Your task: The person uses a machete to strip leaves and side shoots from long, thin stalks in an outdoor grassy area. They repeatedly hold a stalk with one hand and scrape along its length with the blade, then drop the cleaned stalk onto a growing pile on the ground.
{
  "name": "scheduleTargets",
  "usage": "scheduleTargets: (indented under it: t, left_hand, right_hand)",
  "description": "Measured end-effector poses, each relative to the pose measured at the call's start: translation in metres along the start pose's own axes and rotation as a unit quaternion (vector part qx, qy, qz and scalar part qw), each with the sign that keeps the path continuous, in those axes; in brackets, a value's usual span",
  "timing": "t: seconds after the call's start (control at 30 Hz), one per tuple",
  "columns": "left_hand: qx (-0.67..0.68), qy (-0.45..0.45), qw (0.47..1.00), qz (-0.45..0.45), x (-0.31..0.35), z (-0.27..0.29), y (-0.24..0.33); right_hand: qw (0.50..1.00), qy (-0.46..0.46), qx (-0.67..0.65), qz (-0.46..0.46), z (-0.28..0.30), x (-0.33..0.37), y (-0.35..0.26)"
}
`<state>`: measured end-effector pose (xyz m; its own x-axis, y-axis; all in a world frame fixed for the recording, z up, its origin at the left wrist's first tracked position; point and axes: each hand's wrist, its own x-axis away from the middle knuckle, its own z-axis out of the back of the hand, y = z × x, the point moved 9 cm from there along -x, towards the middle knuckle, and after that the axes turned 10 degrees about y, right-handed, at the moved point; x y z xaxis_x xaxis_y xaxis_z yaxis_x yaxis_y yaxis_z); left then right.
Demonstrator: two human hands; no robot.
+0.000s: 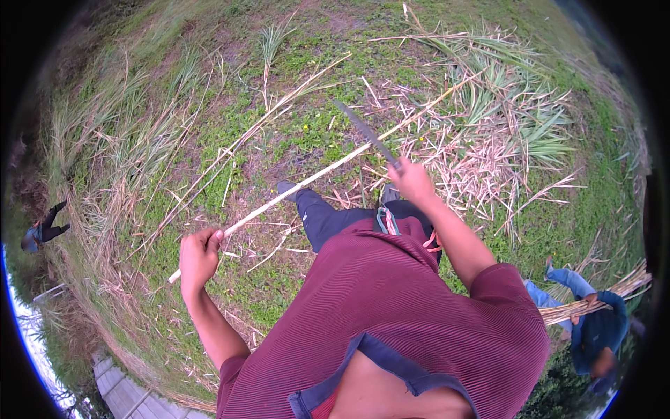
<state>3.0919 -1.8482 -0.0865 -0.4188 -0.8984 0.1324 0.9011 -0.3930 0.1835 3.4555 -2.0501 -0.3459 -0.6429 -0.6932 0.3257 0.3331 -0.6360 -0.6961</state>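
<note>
Long pale stalk (pixel 307 183) runs diag. across ctr. of frame, lower L to upper R; L hand (pixel 200 257), left of ctr., grips it nr. its lower end, R hand (pixel 413 181), just right of ctr., is closed on handle of knife (pixel 364 130), blade crossing stalk (contact: can't tell). Surrounding: heap of short pale pcs. (pixel 467 157) w/ green leaves (pixel 551 145), upper R, on grassy ground (pixel 317 122). Periphery: co-worker (pixel 599 328) holding stalk bundle (pixel 624 288), lower R; 2nd person (pixel 45 229), far L edge.

Long, slender, pale yellow stalk (pixel 326 170) aslant, with a dark-bladed knife (pixel 366 131) across it, perhaps in contact.
</note>
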Motion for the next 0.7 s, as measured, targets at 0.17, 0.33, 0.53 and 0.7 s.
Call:
scheduleTargets:
  t: [0.17, 0.33, 0.53, 0.7]
  left_hand:
    - [0.043, -0.032, 0.998, -0.018, -0.006, 0.004, -0.011]
    - [0.086, -0.091, 0.989, 0.074, -0.006, 0.002, -0.069]
    - [0.131, -0.061, 0.987, 0.071, 0.002, -0.015, -0.052]
    - [0.103, -0.017, 0.994, 0.025, -0.014, -0.013, -0.026]
  right_hand:
    - [0.979, 0.002, 0.054, 0.199, -0.026, 0.034, -0.043]
    - [0.988, 0.130, 0.080, -0.022, 0.003, -0.038, 0.112]
    - [0.989, 0.143, -0.036, -0.009, 0.008, -0.008, 0.056]
    - [0.997, 0.059, -0.041, -0.012, -0.023, 0.020, 0.017]
